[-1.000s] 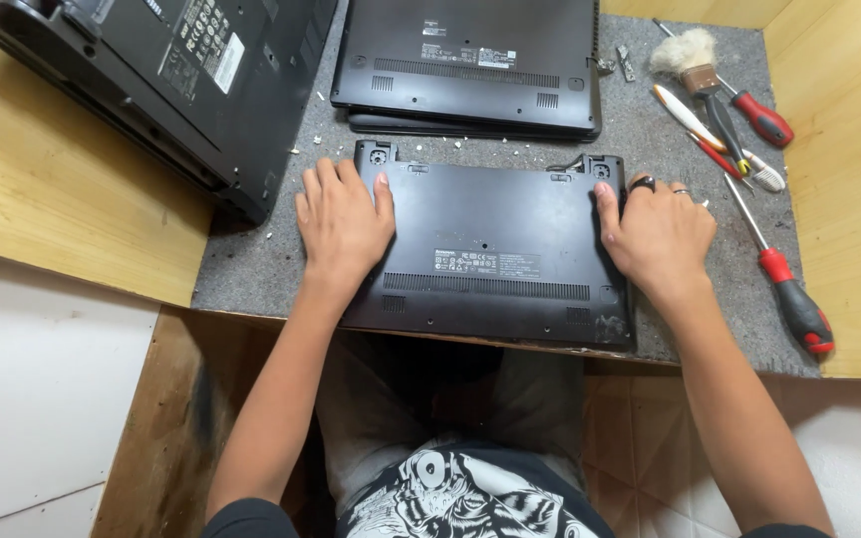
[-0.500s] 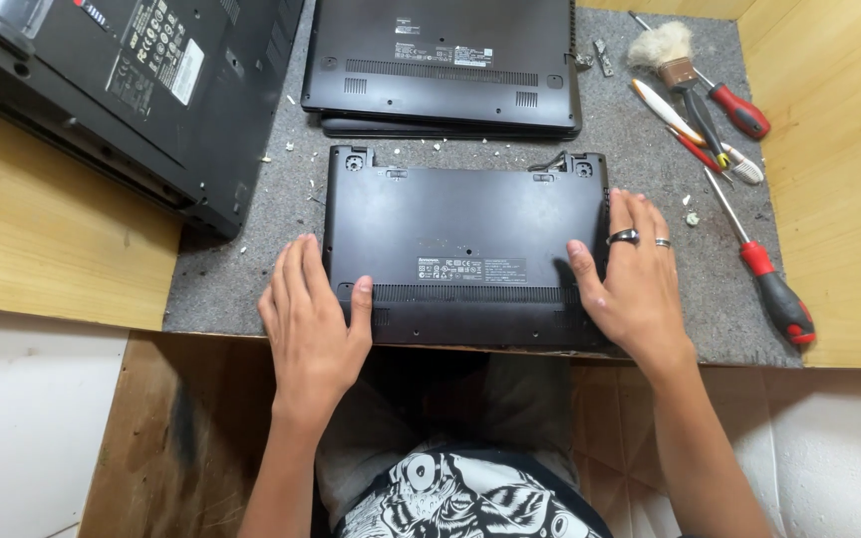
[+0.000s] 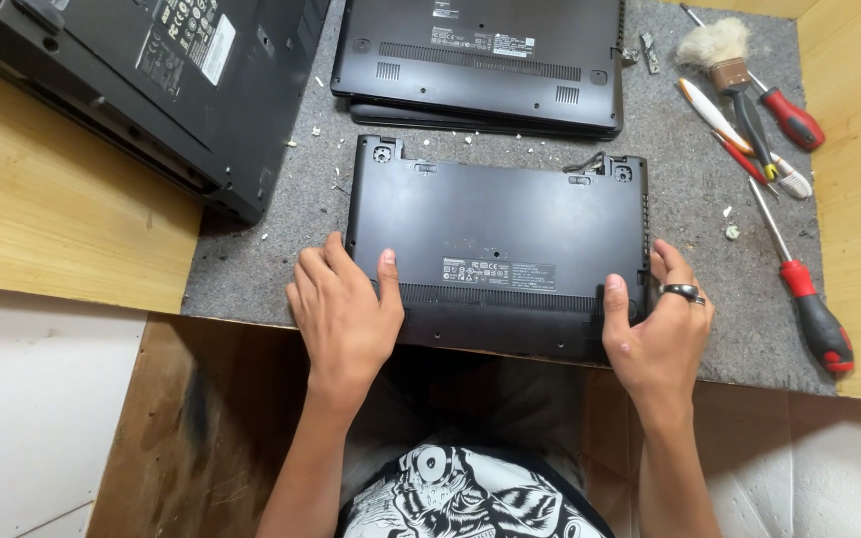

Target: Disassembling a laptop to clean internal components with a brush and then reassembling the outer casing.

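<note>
- At the bottom centre of the frame, a black shirt with a white print [image 3: 470,498] is seen between the two forearms.
- The left hand [image 3: 346,309] is laid at the lower left corner of a black laptop base [image 3: 500,239], turned underside up; the thumb rests on the panel and the fingers are wrapped round the left edge, so the corner is grasped.
- The right hand [image 3: 662,329], on which a dark ring is worn, is closed on the lower right corner of the same base, thumb on top and fingers at the right edge.
- The laptop base is placed in the middle of the frame on a grey felt mat [image 3: 251,269], its near edge just over the front edge of the wooden counter [image 3: 52,219].
- At the right of the mat, well apart from the right hand, a red-handled screwdriver [image 3: 809,309] is laid.
- Further up on the right, a brush [image 3: 719,55] and a smaller red screwdriver [image 3: 784,112] are seen.
- At the top centre, a second dark laptop [image 3: 480,60] is laid underside up.
- At the upper left, a larger black laptop [image 3: 171,80] is set askew.
</note>
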